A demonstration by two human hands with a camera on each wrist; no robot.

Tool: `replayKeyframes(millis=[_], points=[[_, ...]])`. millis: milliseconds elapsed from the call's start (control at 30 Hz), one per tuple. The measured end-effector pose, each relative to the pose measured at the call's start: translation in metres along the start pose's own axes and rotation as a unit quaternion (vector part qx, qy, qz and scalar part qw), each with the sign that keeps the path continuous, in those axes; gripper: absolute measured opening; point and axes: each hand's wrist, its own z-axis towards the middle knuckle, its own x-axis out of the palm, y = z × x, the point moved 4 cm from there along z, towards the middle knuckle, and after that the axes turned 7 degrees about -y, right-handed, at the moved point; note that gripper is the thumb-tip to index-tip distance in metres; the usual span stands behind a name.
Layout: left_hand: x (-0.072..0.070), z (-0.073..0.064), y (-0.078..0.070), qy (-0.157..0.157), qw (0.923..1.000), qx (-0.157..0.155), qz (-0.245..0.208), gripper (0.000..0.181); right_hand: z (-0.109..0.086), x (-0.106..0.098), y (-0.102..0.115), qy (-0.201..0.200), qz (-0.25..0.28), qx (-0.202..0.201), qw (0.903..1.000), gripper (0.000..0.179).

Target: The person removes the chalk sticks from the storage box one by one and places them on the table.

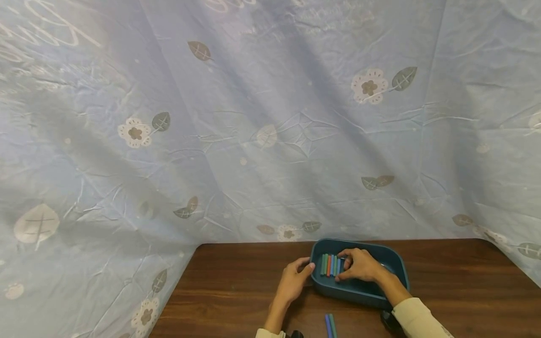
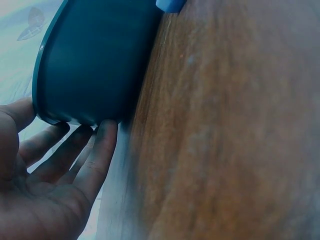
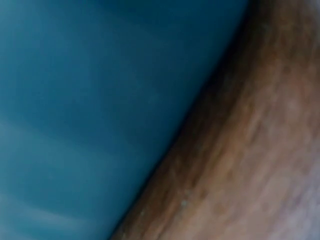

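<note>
Pale blue cloth (image 1: 262, 178) hangs in creases behind and along both sides, printed with leaves and at least four white flowers, with pale lettering near the top. One brown wooden table (image 1: 224, 277) stands in front of it. On the table sits one dark blue-green tray (image 1: 355, 296) with rounded corners, and two hands are at work on it.

Inside the tray, toward its left end, a row of coloured sticks (image 1: 328, 265) lies side by side. At least six can be counted, left to right: two green, one red, one blue, one green and one blue; whether the fingers hide more, I cannot tell. Two more sticks lie on the table in front of the tray, close together: one purple stick (image 1: 328, 326) and one green stick (image 1: 333, 325).

The left hand (image 1: 292, 280) is at the tray's left end, its thumb at the rim and its nearly straight fingertips resting against the outside wall, unclenched. The right hand (image 1: 362, 266) reaches into the tray, thumb and forefinger pinching the blue stick (image 1: 339, 266) at the right end of the row, one at each end of it. The right wrist view is blurred and shows only the tray's side and the wood. Two cream sleeves (image 1: 416, 315) cover the forearms, and a black device (image 1: 390, 323) shows at the right wrist.
</note>
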Motion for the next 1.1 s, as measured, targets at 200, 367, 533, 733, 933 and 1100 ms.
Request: replayKeyframes(millis=[200,367,533,733,933,1100], points=[[0.0001,-0.0006,-0.0002,0.002,1.0000,-0.004,0.002,0.044,-0.0025,-0.0028,0.0004,0.006,-0.004,0.000,1.0000,0.078],[-0.0011,-0.0004,-0.0025,0.003,1.0000,-0.004,-0.001,0.044,-0.0027,-0.0029,0.0001,0.008,-0.003,-0.008,0.9999,0.077],[-0.0018,0.0002,-0.0032,0.003,1.0000,-0.002,0.001,0.045,-0.0020,-0.0030,-0.0001,0.008,-0.006,-0.011,0.9999,0.076],[-0.0028,0.0005,-0.0021,0.005,1.0000,-0.001,0.002,0.045,-0.0019,-0.0009,-0.0018,0.011,-0.006,-0.015,0.9998,0.077],[-0.0040,0.0004,-0.0002,0.004,1.0000,0.003,0.006,0.042,-0.0026,-0.0029,-0.0002,0.016,0.008,-0.022,0.9996,0.075],[-0.0048,-0.0001,0.0012,0.010,0.9999,0.001,-0.001,0.039,-0.0055,-0.0072,0.0039,0.012,0.002,-0.035,0.9993,0.077]])
